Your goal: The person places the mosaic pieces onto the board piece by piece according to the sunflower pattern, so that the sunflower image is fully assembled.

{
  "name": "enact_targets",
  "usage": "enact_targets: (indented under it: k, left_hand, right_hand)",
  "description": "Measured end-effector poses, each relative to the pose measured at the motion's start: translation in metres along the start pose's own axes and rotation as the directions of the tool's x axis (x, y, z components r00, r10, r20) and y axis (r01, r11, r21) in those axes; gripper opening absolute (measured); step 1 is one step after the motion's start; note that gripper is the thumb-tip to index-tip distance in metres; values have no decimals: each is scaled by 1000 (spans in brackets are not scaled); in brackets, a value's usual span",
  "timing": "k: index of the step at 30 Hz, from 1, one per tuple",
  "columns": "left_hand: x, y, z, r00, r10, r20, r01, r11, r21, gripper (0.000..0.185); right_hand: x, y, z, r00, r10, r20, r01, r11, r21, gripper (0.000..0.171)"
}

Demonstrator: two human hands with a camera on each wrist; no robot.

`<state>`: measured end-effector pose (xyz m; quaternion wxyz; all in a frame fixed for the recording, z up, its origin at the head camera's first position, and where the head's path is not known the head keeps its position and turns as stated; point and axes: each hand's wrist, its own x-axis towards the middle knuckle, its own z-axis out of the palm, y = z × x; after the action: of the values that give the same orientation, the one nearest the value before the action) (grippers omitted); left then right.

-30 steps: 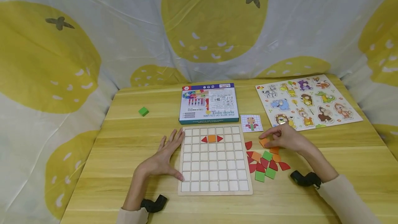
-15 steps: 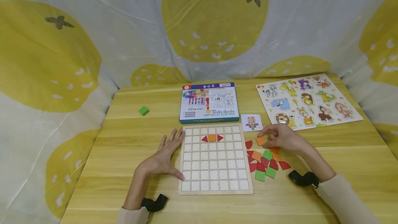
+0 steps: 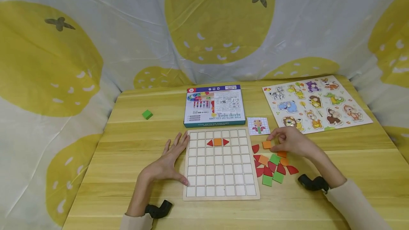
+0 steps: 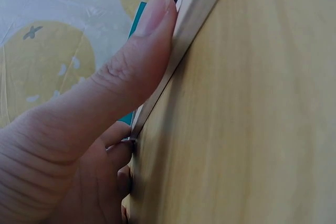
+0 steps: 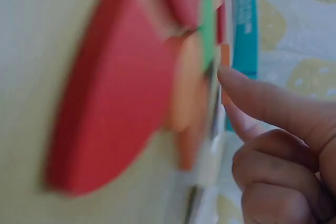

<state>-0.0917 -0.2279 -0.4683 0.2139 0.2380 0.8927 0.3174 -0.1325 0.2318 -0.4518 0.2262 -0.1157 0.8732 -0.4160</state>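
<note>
Background: off-white cloth with slight sheen and shallow creases (image 3: 134, 27), hung beyond the tabletop's far edge and along its left and right edges. Cloth bears large rounded yellow fruit prints (image 3: 220, 20) with white flecks (image 3: 227, 45) and dark grey-green stem marks (image 3: 59, 23). Partial yellow prints sit low, just behind the far edge. Cloth sections meet near the far-left and far-right corners. Furniture: yellow-brown wood-grain tabletop (image 3: 105, 173), grain running roughly left to right. Lighting: soft, diffuse; cloth greyer toward upper right. Same cloth visible in both wrist views.
</note>
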Motion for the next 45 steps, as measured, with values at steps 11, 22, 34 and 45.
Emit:
enact_targets:
  k: [11,22,34,45]
  left_hand:
    - [1,0,1,1000,-3,5,3,1000,0,151]
    - [2,2,1,1000,-7,7,7,1000,3,151]
    - [-1,1,0,1000,-25,9,25,1000,3,152]
    - [0,2,-1,1000,-12,-3,12,1000,2,151]
  right_hand:
    - [18,-54,41,999,-48,-3,48,997,64,22]
    - [42,-75,75,1000,-11,14,11,999,41,21]
    - [47,-74,76,997,-57,49,53,995,79,21]
    - [51,-74,80,995,-86,43,83,995,50,19]
